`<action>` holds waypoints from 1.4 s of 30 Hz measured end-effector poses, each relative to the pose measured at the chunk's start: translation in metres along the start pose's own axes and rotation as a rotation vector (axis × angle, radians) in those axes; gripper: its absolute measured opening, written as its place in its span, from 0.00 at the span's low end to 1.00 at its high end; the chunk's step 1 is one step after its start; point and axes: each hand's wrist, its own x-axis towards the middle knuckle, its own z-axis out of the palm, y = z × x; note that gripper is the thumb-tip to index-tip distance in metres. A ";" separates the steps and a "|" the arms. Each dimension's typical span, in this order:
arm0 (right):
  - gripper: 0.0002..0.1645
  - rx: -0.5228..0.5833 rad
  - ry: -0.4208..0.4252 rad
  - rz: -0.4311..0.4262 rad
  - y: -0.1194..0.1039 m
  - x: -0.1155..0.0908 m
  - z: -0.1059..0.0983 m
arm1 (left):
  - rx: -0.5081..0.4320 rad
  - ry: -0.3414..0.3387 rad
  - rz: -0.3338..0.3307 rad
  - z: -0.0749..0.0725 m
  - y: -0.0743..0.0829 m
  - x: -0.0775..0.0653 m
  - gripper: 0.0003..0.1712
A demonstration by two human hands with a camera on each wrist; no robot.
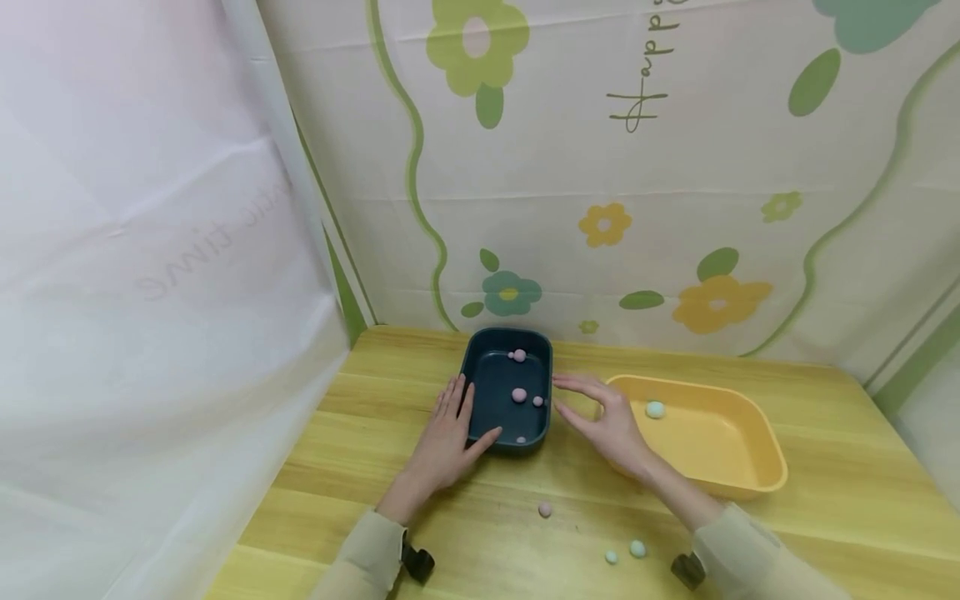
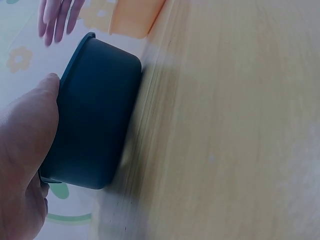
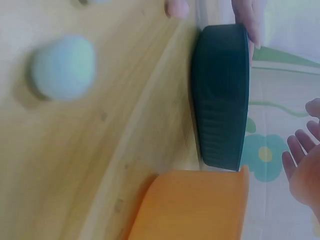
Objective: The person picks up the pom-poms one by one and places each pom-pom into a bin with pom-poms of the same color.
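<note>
A dark blue rectangular tray (image 1: pixel 491 417) with several pink balls (image 1: pixel 519 395) of different sizes lies at the table's back edge. My left hand (image 1: pixel 442 437) rests at its near left corner, straight fingers spread along the left rim and thumb over the near rim. In the left wrist view that thumb meets the rim of the tray (image 2: pixel 97 110). Beside the tray's right rim, my right hand (image 1: pixel 607 417) has its thumb and fingers apart, fingertips right at the edge. The right wrist view shows this hand (image 3: pixel 305 170) with loosely bent fingers and nothing in them.
To the right stands a yellow tray (image 1: pixel 750 442), partly behind my right forearm, with a mint-green ball (image 1: pixel 656 409) in it. On the wooden table (image 1: pixel 480 542) in front lie a pink ball (image 1: pixel 545 509), a mint ball (image 1: pixel 637 548) and a smaller mint ball (image 1: pixel 611 557). A flowered cloth (image 1: pixel 525 208) hangs behind.
</note>
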 end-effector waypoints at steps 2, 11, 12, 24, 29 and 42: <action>0.22 0.003 -0.006 -0.026 -0.001 -0.006 -0.002 | -0.002 -0.001 0.000 0.002 -0.001 0.000 0.58; 0.26 -0.032 -0.012 -0.171 -0.007 -0.034 0.000 | -0.005 0.004 -0.003 0.001 0.000 0.000 0.58; 0.27 -0.028 -0.017 -0.186 -0.007 -0.037 0.000 | -0.005 0.003 -0.004 0.001 0.001 0.000 0.57; 0.29 -0.063 -0.118 -0.224 -0.007 -0.067 0.009 | -0.011 0.008 -0.003 0.000 0.003 0.000 0.57; 0.28 -0.028 -0.155 -0.277 -0.002 -0.077 0.015 | -0.009 0.006 -0.007 0.000 0.003 0.000 0.57; 0.17 0.021 -0.264 -0.271 0.008 -0.098 0.031 | -0.003 -0.005 -0.019 -0.001 0.003 0.000 0.57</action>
